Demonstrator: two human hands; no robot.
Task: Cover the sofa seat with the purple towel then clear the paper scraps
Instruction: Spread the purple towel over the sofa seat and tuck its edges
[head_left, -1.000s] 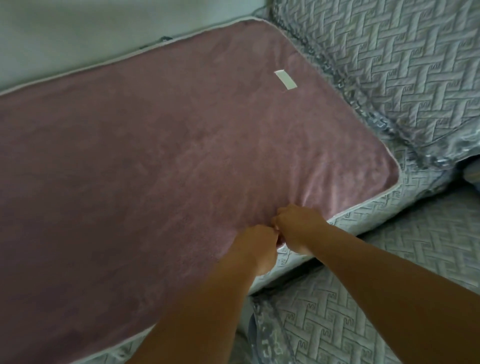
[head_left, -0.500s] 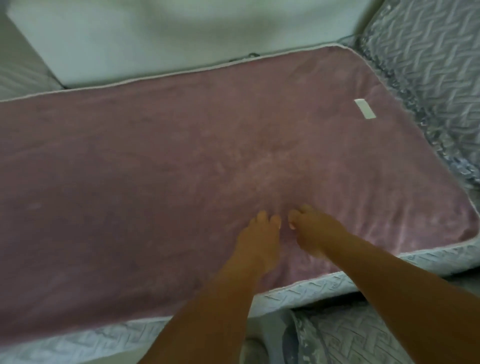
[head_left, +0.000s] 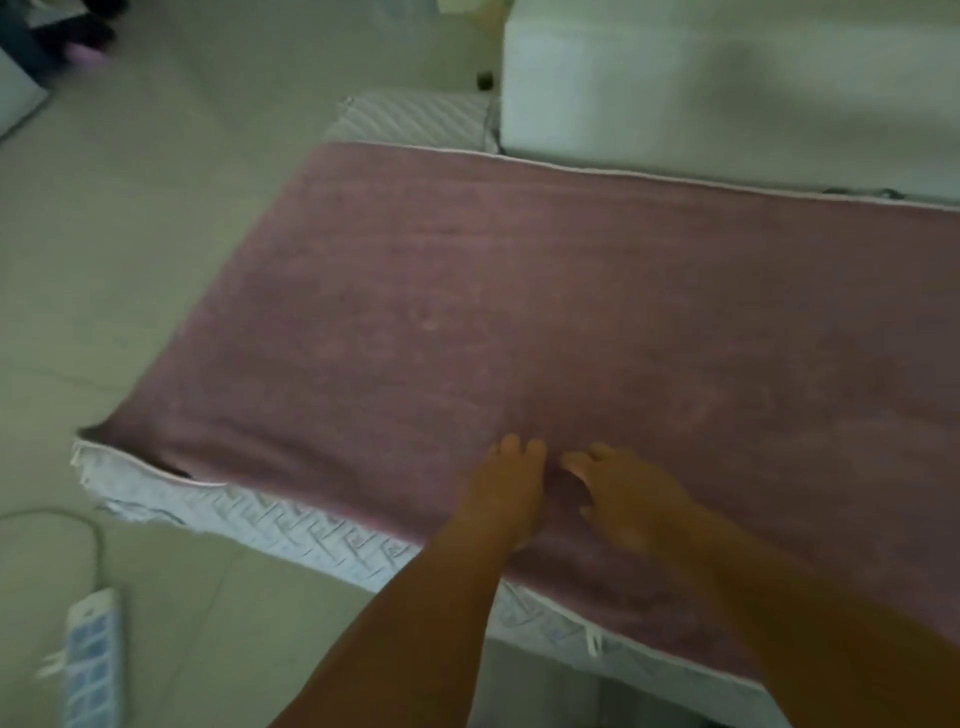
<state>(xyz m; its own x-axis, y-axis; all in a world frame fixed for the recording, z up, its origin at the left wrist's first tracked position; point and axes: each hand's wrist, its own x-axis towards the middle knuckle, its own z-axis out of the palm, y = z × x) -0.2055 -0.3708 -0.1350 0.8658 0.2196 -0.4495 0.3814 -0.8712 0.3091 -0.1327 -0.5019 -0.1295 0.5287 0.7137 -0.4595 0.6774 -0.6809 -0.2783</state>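
Both hands — left hand, right hand — are lying flat-fingered, gripping nothing, on the flat-spread purple terry towel stretching toward twelve o'clock.

hands flatten out near the towel's front edge

a second ago both hands were bunched together at the front edge of the purple towel, fingers curled and pinching the cloth near its right corner. now the left hand and right hand lie side by side with fingers stretched forward, palms down on the towel, just apart. the view has swung left: the white label and the right-hand quilted cushions are out of sight, while the towel's left end, the floor and a power strip have come in.
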